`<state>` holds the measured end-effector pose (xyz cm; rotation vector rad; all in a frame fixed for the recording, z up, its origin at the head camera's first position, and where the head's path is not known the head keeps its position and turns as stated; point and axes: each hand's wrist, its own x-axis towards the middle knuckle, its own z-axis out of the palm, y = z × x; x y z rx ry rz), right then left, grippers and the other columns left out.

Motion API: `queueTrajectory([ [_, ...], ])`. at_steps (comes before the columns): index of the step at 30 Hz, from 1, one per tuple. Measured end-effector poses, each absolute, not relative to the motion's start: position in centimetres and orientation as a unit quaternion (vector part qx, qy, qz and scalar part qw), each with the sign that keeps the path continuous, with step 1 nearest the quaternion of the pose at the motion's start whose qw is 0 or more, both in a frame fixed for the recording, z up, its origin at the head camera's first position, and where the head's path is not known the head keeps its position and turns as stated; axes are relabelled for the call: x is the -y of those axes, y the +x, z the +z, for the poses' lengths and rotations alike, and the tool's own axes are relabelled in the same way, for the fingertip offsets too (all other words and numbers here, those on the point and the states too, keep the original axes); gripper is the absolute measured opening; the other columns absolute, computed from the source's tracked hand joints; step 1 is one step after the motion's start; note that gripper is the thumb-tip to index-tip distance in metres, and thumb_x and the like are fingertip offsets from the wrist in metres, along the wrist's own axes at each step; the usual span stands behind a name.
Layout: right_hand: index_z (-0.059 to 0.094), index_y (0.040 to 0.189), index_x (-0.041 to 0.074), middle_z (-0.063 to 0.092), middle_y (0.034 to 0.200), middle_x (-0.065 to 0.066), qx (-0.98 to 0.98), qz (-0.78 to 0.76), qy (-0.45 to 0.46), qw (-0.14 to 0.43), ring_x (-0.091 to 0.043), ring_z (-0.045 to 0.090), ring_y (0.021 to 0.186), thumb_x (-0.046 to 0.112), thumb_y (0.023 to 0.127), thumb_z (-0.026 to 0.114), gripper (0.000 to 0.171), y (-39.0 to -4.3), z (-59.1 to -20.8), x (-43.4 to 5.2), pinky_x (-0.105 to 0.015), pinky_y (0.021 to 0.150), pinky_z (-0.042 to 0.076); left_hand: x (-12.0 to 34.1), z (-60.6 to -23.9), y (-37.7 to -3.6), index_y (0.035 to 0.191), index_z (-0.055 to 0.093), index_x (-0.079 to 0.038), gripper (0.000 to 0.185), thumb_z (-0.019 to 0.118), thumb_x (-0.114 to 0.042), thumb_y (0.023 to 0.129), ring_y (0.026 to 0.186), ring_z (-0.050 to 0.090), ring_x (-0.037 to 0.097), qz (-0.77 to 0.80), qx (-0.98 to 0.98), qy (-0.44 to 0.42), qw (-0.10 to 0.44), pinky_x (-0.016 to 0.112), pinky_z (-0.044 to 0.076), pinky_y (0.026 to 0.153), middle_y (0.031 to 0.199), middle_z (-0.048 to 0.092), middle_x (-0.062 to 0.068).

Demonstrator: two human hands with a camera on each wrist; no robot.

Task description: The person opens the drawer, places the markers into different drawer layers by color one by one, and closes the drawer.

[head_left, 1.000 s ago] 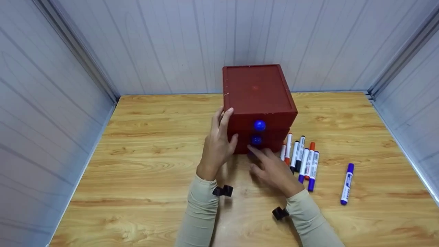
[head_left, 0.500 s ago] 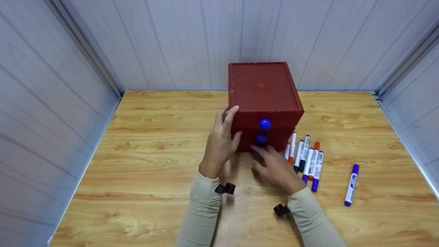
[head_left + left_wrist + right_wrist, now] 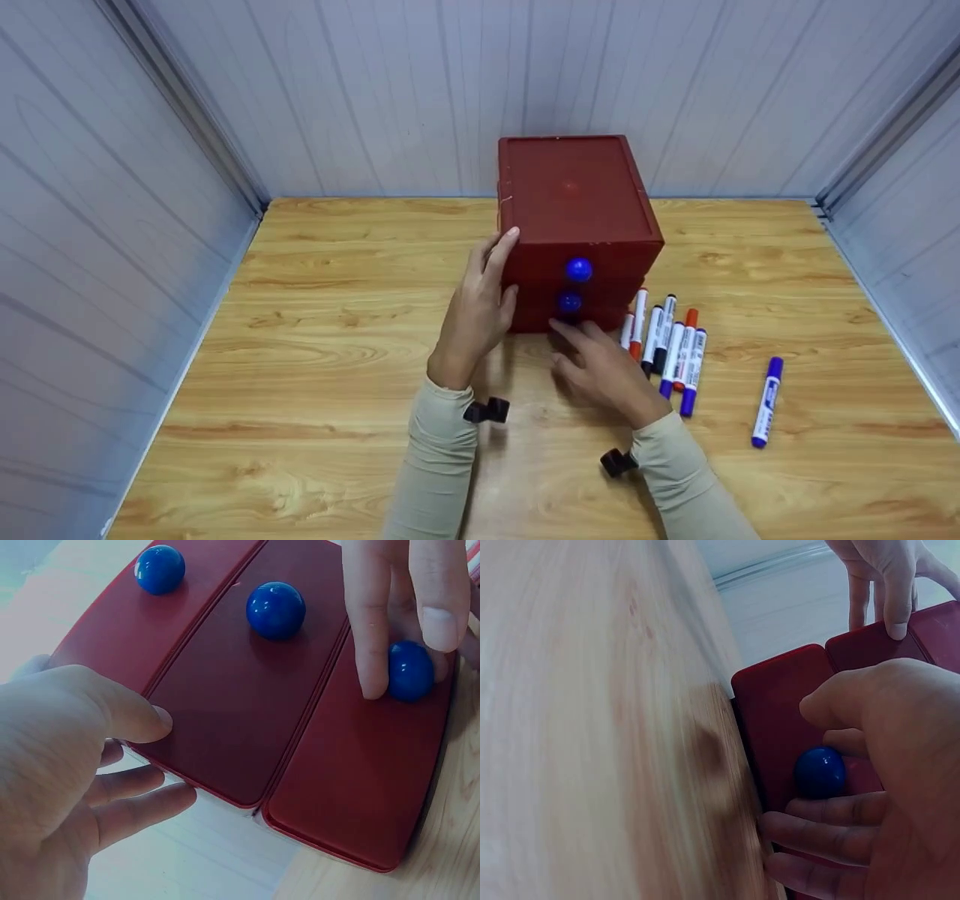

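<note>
Drawer box [image 3: 574,217] stands mid-table [image 3: 315,360], all three drawers closed. Right hand [image 3: 600,367] pinches the bottom knob [image 3: 410,670], nothing pulled out yet; left hand [image 3: 480,311] braces the box's side, fingers straight. Markers [image 3: 667,341] lie just beside.

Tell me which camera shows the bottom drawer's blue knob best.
The left wrist view: the bottom drawer's blue knob is sharp and mostly exposed, with the right hand's fingertips pinching it. The right wrist view shows the knob partly ringed by the right hand. In the head view that hand hides it.
</note>
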<state>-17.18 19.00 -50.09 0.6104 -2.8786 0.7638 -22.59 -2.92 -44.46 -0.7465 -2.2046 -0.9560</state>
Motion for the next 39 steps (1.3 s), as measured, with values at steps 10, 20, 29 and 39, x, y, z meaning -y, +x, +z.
queueTrajectory([
  [10,0.054,0.147,0.019,0.06,0.12,-0.011,0.947,0.247,0.202,0.047,-0.025,0.06,0.095,0.03,0.096,0.065,0.053,-16.4,-50.0,-19.1,-0.046,0.084,0.052,3.1,-44.5,-22.8,0.156,0.029,-0.022,0.091,0.068,0.012,0.081,0.114,0.056,0.028,-0.361,0.835,-0.282,0.306,0.037,0.054,0.084,0.141,0.047,0.018],
  [20,0.053,0.147,0.02,0.06,0.122,-0.009,0.945,0.253,0.205,0.045,-0.024,0.061,0.096,0.03,0.097,0.066,0.053,-15.6,-49.9,-19.1,-0.045,0.083,0.053,3.3,-44.1,-22.6,0.154,0.031,-0.021,0.085,0.066,0.012,0.084,0.115,0.055,0.026,-0.362,0.837,-0.282,0.297,0.035,0.054,0.083,0.142,0.047,0.016],
  [29,0.061,0.14,0.019,0.063,0.112,-0.004,0.941,0.253,0.216,0.07,-0.017,0.061,0.088,0.03,0.097,0.064,0.045,-14.5,-49.9,-19.3,-0.041,0.079,0.053,3.0,-44.1,-22.4,0.154,0.032,-0.022,0.082,0.067,0.008,0.086,0.106,0.058,0.027,-0.364,0.84,-0.275,0.292,0.036,0.055,0.078,0.142,0.048,0.016],
  [39,0.064,0.138,0.017,0.062,0.103,0.001,0.935,0.256,0.233,0.078,-0.01,0.051,0.072,0.027,0.096,0.068,0.043,-13.0,-49.8,-19.4,-0.031,0.066,0.049,3.0,-44.2,-22.4,0.153,0.034,-0.022,0.08,0.07,0.002,0.086,0.106,0.06,0.029,-0.361,0.843,-0.266,0.299,0.038,0.056,0.079,0.141,0.049,0.014],
])
